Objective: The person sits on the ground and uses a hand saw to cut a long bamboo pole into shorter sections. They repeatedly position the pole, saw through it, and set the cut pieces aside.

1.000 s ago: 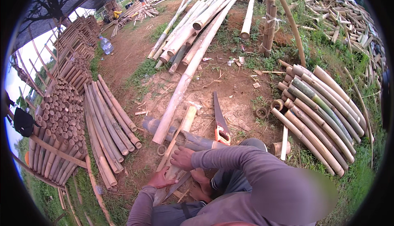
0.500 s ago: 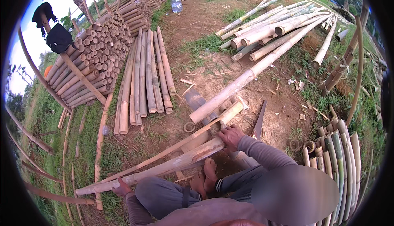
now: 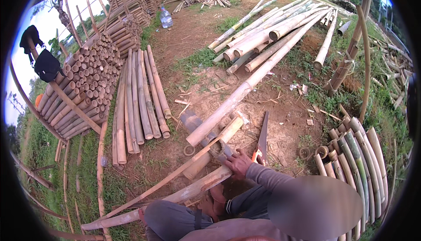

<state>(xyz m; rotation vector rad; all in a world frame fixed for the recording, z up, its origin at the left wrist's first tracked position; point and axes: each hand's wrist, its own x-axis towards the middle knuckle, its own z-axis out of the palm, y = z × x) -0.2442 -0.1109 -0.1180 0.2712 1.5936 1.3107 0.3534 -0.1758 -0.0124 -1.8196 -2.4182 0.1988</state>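
A thick pale bamboo pole (image 3: 188, 188) lies slantwise in front of me, its left part beside my knee. A thin split bamboo strip (image 3: 169, 169) runs along its far side. At the pole's right end, my right hand (image 3: 239, 164) lies palm down, fingers stretched out, against a dark bamboo support (image 3: 221, 150). My left hand (image 3: 142, 215) is beside the pole, mostly hidden behind my knee; its fingers do not show clearly. Just right of my right hand stands a handsaw (image 3: 262, 138), its orange handle down and blade pointing away.
Another long bamboo pole (image 3: 245, 85) slants away toward a loose heap of poles (image 3: 258, 37). Cut lengths (image 3: 142, 105) lie to the left, before a tall stack (image 3: 90, 79). More upright pieces (image 3: 364, 166) stand close on the right. A large water bottle (image 3: 165, 18) is farther back.
The view has shifted. The pole in front has slid somewhat to the right. My right hand has moved slightly right, its fingers flatter; my left hand has moved right, more behind the knee.
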